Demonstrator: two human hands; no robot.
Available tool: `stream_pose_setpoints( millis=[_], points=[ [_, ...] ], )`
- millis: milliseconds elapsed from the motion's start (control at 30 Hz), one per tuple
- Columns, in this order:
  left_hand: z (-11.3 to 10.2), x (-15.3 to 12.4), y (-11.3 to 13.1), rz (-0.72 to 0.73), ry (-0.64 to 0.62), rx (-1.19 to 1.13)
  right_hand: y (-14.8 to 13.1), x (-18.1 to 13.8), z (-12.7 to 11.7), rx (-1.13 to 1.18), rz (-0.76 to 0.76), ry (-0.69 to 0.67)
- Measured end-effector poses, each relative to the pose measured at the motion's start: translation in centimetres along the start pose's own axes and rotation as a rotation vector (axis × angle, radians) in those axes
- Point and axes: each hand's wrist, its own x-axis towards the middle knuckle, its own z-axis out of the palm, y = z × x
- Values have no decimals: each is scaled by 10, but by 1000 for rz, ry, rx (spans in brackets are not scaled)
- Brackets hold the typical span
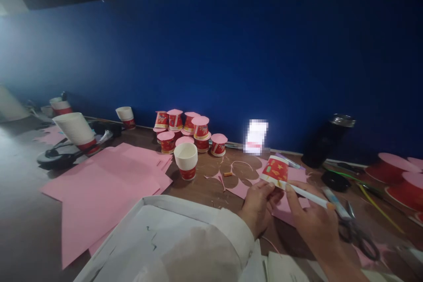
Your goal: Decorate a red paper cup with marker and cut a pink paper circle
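Between the fingers of my left hand (pixel 259 207) is a short red paper cup (pixel 276 168) with gold stars, tilted, its white end upward. My right hand (pixel 313 220) pinches a narrow white strip (pixel 309 194) close to the cup's lower edge. The strip slants down to the right across the fingers; whether it is joined to the cup I cannot tell. Under the hands lie pink paper scraps (pixel 239 189) with round cut-outs. Left of them stands a stack of white-and-red paper cups (pixel 186 158).
Several red cups with pink paper tops (pixel 201 128) are piled by the blue partition (pixel 211 53). Pink sheets (pixel 112 185) and a white box (pixel 158 229) lie at left and front. Scissors (pixel 361 240), a black flask (pixel 322 141) and larger red pieces (pixel 405 189) are at right.
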Motion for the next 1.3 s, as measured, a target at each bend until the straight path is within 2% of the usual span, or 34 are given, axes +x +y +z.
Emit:
stream_pose_setpoints(
  millis=[200, 533, 800, 1100, 1300],
  points=[
    [0, 0, 0, -10, 18, 5, 1, 1, 0, 19, 11, 5],
    [0, -1, 1, -17, -20, 16, -2, 2, -1, -26, 9, 17],
    [0, -3, 3, -5, -11, 8, -2, 2, -2, -74, -58, 5],
    [1, -4, 4, -2, -4, 21, -3, 2, -1, -62, -27, 0],
    [2, -4, 4, -12, -5, 24, -2, -1, -1, -134, -24, 11]
  ],
)
